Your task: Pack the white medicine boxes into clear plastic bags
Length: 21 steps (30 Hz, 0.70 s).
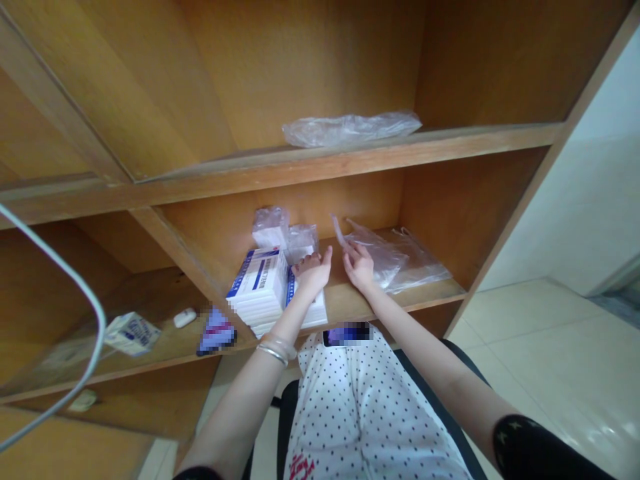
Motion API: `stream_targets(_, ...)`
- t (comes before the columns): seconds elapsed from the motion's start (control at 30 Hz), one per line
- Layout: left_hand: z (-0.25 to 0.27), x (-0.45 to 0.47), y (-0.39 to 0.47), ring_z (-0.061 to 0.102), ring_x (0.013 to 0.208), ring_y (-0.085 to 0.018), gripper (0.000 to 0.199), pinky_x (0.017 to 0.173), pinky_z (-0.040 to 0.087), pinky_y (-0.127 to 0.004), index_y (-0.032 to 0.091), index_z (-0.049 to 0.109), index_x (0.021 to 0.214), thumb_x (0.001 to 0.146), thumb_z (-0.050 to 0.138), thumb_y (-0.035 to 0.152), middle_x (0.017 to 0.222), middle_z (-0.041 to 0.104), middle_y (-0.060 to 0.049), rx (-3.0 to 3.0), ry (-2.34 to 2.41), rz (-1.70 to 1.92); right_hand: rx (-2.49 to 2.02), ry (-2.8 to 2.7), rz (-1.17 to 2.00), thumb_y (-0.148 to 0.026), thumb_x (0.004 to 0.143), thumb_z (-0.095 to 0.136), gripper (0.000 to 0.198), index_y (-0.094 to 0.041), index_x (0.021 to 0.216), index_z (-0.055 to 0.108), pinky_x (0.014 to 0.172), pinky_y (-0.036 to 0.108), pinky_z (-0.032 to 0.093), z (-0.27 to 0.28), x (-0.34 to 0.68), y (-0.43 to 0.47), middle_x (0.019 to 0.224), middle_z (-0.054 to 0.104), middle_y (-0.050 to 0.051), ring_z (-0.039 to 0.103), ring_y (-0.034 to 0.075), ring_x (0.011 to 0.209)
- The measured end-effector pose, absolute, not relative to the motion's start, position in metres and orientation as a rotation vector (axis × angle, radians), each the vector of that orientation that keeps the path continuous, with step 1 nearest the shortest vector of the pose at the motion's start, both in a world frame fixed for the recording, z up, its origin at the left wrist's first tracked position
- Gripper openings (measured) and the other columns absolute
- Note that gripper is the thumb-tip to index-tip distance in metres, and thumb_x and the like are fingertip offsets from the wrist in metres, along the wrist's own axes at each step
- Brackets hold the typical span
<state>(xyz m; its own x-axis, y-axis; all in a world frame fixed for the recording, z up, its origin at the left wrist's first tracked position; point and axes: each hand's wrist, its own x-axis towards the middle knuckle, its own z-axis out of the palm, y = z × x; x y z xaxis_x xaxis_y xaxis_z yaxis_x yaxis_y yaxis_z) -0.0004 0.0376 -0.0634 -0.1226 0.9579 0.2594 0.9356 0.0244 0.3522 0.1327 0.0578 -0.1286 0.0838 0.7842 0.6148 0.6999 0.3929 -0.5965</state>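
Observation:
My left hand (311, 273) rests over the right-hand stack of white-and-blue boxes (314, 312), thumb stretched out and apart from the fingers. Beside it, on the left, stands a taller stack of white-and-blue boxes (260, 287). Two plastic-wrapped white packs, a left one (271, 229) and a right one (301, 243), sit behind the stacks. My right hand (359, 267) is on the near edge of a clear plastic bag (379, 252), its fingers closed on a strip of the film. Another flat clear bag (423, 265) lies to the right on the same shelf.
Crumpled clear plastic (353, 130) lies on the upper shelf. A small carton (132, 333), a white case (185, 318) and a blurred purple item (217, 331) occupy the left compartment. A white cable (85, 293) hangs at left. A phone (347, 333) rests on my lap.

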Motion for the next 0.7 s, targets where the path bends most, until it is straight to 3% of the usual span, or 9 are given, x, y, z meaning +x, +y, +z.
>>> stream_targets(0.07, -0.059, -0.002, 0.045, 0.059, 0.1, -0.033, 0.059, 0.094, 0.035, -0.048, 0.019, 0.063, 0.084, 0.085, 0.027, 0.065, 0.093, 0.067, -0.014, 2.01, 2.112, 0.723, -1.255, -1.754, 0.177, -0.03, 0.092, 0.037, 0.04, -0.022, 0.126, 0.055, 0.105, 0.031, 0.032, -0.127, 0.126, 0.054, 0.136, 0.046, 0.004, 0.042, 0.02, 0.124)
stream_targets(0.13, -0.056, -0.005, 0.056, 0.061, 0.094, -0.03, 0.048, 0.091, 0.039, -0.043, 0.018, 0.062, 0.085, 0.084, 0.038, 0.059, 0.086, 0.067, -0.012, 1.945, 2.014, 0.841, -1.189, -1.887, 0.246, -0.03, 0.091, 0.042, 0.037, -0.025, 0.124, 0.057, 0.104, 0.031, 0.034, -0.126, 0.119, 0.05, 0.138, 0.045, 0.002, 0.044, 0.02, 0.123)
stream_targets(0.27, -0.057, -0.009, 0.08, 0.062, 0.092, -0.024, 0.023, 0.082, 0.045, -0.033, 0.015, 0.061, 0.096, 0.076, 0.051, 0.023, 0.092, 0.067, -0.01, 1.833, 1.914, 1.128, -1.003, -1.957, 0.33, -0.031, 0.09, 0.042, 0.037, -0.024, 0.123, 0.057, 0.102, 0.027, 0.036, -0.126, 0.115, 0.046, 0.128, 0.056, 0.002, 0.051, 0.017, 0.117)
stream_targets(0.43, -0.069, -0.013, 0.089, 0.063, 0.083, -0.019, 0.031, 0.077, 0.049, -0.03, 0.016, 0.059, 0.1, 0.075, 0.042, 0.011, 0.088, 0.066, -0.006, 1.736, 1.899, 1.256, -1.237, -1.578, 0.353, -0.031, 0.091, 0.036, 0.04, -0.018, 0.123, 0.057, 0.101, 0.029, 0.037, -0.128, 0.129, 0.053, 0.123, 0.059, 0.005, 0.052, 0.018, 0.115)
stream_targets(0.7, -0.064, -0.004, 0.066, 0.061, 0.095, -0.017, 0.045, 0.088, 0.047, -0.03, 0.02, 0.043, 0.128, 0.084, 0.038, 0.011, 0.106, 0.064, -0.005, 1.839, 1.639, 1.462, -1.31, -1.613, 0.227, -0.025, 0.085, 0.045, 0.048, -0.023, 0.132, 0.049, 0.104, 0.033, 0.033, -0.133, 0.137, 0.065, 0.132, 0.052, 0.004, 0.044, 0.02, 0.122)
